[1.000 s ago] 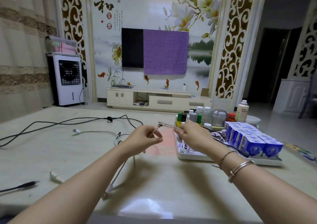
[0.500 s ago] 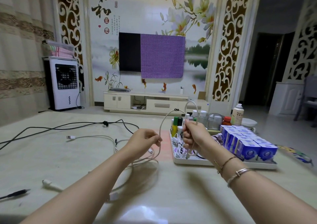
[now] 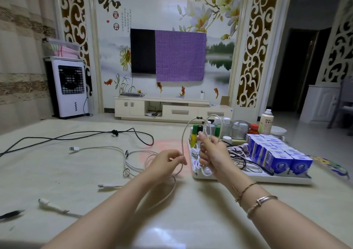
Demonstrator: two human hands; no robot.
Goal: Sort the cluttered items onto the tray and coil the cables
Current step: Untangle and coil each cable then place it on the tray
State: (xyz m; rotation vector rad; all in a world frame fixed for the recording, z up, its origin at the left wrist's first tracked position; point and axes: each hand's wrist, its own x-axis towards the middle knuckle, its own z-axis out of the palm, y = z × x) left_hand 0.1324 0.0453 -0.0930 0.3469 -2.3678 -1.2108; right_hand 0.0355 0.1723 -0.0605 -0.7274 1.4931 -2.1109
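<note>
A white cable [image 3: 183, 140] arches up between my two hands above the table. My right hand [image 3: 211, 151] grips loops of it, held upright just in front of the white tray [image 3: 254, 178]. My left hand [image 3: 168, 161] pinches the same cable lower down, and its slack trails onto the table toward me. The tray holds coiled cables, blue boxes [image 3: 277, 153] and several small bottles [image 3: 215, 128]. Another white cable [image 3: 107, 150] and a black cable [image 3: 82, 135] lie loose on the table to the left.
A short white plug lead [image 3: 53, 206] and a black pen [image 3: 11, 213] lie near the front left edge. A white spray bottle [image 3: 266, 121] stands behind the tray. A small white connector [image 3: 108, 185] lies by my left forearm.
The cable, first stretched short between both hands, now rises in a tall loop. My right hand has lifted and gathered loops; my left hand dropped a little and holds the strand lower.
</note>
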